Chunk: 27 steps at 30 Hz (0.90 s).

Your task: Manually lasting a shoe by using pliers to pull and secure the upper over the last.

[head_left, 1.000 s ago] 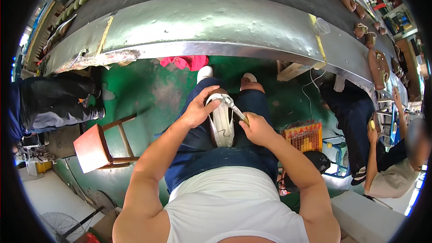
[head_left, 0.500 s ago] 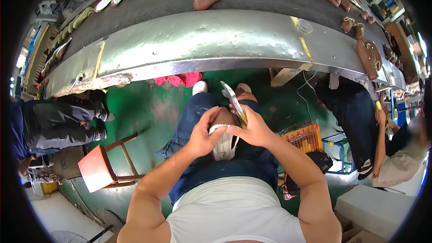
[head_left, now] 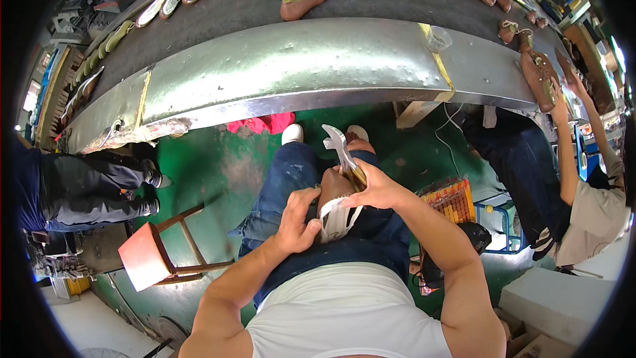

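A brown shoe upper (head_left: 334, 184) with a whitish sole side (head_left: 332, 227) rests on my lap, toe pointing away. My left hand (head_left: 298, 222) grips the shoe along its left side, fingers bent against it and thumb low on the white part. In my right hand (head_left: 376, 187) are metal lasting pliers (head_left: 340, 146) with a yellowish-brown handle, their hooked head pointing away above the shoe's toe. The fingers of that hand also lie by a white strip (head_left: 348, 211) at the shoe's edge. Parts of the shoe are hidden under my hands.
Ahead runs a dark conveyor (head_left: 218, 21) with a metal edge (head_left: 278, 59), carrying a brown shoe (head_left: 307, 0) and several others. An orange-red stool (head_left: 147, 257) stands left, a woven basket (head_left: 449, 204) right. At far right a co-worker's arms (head_left: 565, 152) reach the line.
My left hand has slid left and down along the shoe, which has turned slightly. The pliers tilt more upright. The co-worker at right has moved both arms up to the shoes on the line.
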Tool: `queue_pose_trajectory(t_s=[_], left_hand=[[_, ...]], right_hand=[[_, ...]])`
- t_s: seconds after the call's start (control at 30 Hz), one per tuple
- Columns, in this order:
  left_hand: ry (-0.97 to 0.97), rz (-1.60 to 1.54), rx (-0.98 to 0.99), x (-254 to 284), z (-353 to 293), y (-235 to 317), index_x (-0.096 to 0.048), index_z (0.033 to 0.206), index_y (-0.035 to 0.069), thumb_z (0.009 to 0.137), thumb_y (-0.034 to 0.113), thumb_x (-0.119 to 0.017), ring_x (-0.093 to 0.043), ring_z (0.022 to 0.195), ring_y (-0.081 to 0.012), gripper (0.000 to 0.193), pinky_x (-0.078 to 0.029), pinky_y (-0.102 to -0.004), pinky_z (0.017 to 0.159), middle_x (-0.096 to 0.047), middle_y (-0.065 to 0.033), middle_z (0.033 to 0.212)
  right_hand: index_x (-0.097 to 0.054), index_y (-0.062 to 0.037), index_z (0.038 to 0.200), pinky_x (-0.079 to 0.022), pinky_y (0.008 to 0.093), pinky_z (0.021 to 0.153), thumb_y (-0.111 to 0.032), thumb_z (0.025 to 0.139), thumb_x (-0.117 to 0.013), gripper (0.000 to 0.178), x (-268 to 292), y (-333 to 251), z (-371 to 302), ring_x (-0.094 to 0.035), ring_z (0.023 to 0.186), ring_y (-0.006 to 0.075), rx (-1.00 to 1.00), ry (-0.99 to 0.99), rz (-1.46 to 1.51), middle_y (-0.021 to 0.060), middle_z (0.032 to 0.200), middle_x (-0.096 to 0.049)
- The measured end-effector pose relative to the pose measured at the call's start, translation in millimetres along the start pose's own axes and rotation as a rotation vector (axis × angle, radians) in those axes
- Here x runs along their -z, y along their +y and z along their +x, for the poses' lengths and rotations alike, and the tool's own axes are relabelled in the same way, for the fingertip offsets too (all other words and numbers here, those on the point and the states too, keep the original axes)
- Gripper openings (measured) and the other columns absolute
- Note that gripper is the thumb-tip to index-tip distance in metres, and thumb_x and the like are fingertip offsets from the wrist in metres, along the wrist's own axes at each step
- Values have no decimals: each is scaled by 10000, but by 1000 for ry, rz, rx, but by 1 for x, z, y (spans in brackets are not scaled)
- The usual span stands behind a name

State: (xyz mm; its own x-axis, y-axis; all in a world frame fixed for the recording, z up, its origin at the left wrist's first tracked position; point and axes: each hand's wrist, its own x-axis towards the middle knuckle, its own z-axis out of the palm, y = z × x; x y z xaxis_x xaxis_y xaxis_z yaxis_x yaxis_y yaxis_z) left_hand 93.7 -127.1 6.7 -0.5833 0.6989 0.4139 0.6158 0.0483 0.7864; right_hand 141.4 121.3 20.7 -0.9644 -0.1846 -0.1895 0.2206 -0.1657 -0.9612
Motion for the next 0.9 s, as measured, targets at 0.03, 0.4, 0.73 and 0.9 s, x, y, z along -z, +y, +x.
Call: queue_pose_trajectory(t_s=[0.03,0.4,0.73,0.9], left_hand=[[0,0,2,1,3,-2,-500,1265,-38,881,251,-609,-548,1061,-405,493,-426,-471,942,-572,-236,1176],[667,-1145,1267,-48,51,-85,-516,795,122,1005,353,-562,-418,478,-158,316,-348,-328,439,-414,6,583],[819,-1172,1341,-63,69,-135,-586,955,49,1028,440,-472,-444,564,-215,414,-424,-409,539,-453,-39,660],[802,-1114,1415,-74,92,-126,-609,967,56,1029,458,-462,-421,542,-167,433,-422,-357,544,-406,7,625]], right_hand=[[-473,3,1330,-389,311,1049,-130,683,-878,774,1,3,-1,-507,1176,150,-3,-48,66,71,1239,-546],[-529,-26,1242,-467,280,896,-49,766,-805,551,15,20,4,-552,1007,110,18,53,47,0,1062,-569],[-502,-14,1257,-500,282,819,-49,812,-753,512,31,54,-3,-605,931,125,-47,127,393,39,1058,-597],[-497,-10,1260,-508,291,824,-15,796,-729,518,31,51,-10,-614,941,136,-39,154,408,52,1072,-613]])
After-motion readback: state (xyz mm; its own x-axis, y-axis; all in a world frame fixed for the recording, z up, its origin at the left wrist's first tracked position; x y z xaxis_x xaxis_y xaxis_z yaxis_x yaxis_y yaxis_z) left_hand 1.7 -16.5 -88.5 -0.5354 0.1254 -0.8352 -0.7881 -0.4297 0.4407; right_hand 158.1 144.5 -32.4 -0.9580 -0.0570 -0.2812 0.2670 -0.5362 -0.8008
